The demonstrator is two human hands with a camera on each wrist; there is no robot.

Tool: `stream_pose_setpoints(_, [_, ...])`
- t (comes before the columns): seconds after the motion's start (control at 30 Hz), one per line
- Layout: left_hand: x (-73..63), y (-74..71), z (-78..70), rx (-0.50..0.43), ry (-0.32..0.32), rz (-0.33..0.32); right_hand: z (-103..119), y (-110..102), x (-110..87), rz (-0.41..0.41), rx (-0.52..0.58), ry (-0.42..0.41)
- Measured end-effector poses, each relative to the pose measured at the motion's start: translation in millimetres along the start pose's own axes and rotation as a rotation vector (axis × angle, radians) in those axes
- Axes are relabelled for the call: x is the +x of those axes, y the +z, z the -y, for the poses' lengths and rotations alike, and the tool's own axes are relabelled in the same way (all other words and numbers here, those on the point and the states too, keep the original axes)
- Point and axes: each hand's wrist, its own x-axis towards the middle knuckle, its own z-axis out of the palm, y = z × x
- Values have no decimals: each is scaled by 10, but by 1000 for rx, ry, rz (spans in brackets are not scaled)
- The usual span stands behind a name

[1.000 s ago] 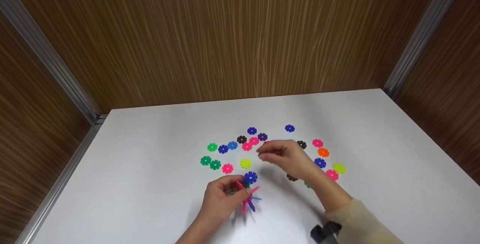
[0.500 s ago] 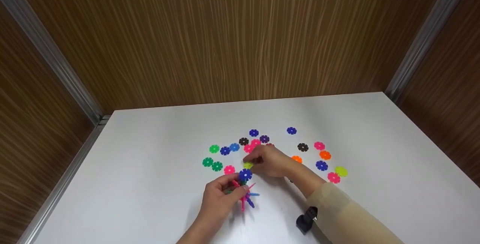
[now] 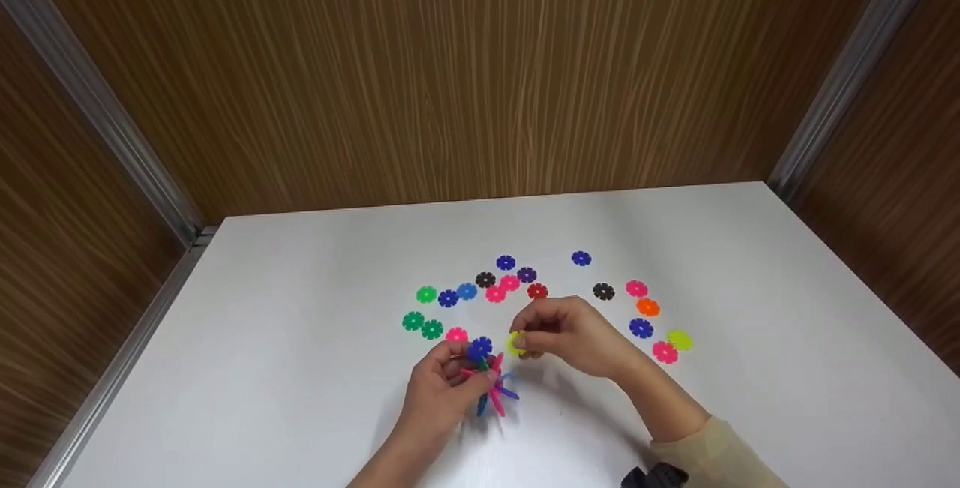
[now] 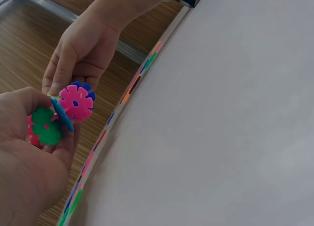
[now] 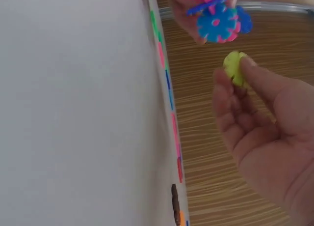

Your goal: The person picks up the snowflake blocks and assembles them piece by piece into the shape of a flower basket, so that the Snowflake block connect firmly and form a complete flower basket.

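Note:
My left hand (image 3: 441, 390) grips a cluster of interlocked notched plastic discs (image 3: 498, 396), held above the white table. A dark blue disc (image 3: 480, 348) sticks up at its top; in the left wrist view a pink disc (image 4: 73, 99) and a green disc (image 4: 46, 127) show on it. Between thumb and fingers my right hand (image 3: 581, 339) pinches a yellow notched disc (image 5: 232, 66), just right of the cluster. A gap separates the yellow disc from the cluster in the right wrist view. My left palm and fingers hide part of the cluster.
Loose discs lie flat in an arc on the white table (image 3: 300, 368): green discs (image 3: 413, 321) at left, a red disc (image 3: 537, 291) mid-arc, an orange disc (image 3: 648, 307) and a yellow-green disc (image 3: 679, 339) at right. A wood-grain panel (image 3: 480, 76) stands behind.
My right hand reached down to the yellow disc on the table, took it and brought it back toward the right, beside the cluster. My left hand has turned the cluster slightly.

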Motion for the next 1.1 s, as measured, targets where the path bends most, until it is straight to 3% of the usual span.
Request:
stream_pose_setpoints(0.13, [0, -9, 16, 5, 8, 12, 65, 67, -39, 2, -1, -28])
stream_pose_setpoints(0.6, [18, -21, 17, 8, 22, -54, 113, 159, -34, -102, -58, -82])
stream_pose_setpoints(0.8, [11, -15, -2, 13, 53, -78, 144, 191, -42, -84, -57, -101])
stream_pose_setpoints(1.1, [3, 7, -19, 9, 39, -119, 115, 138, -21, -29, -30, -90])
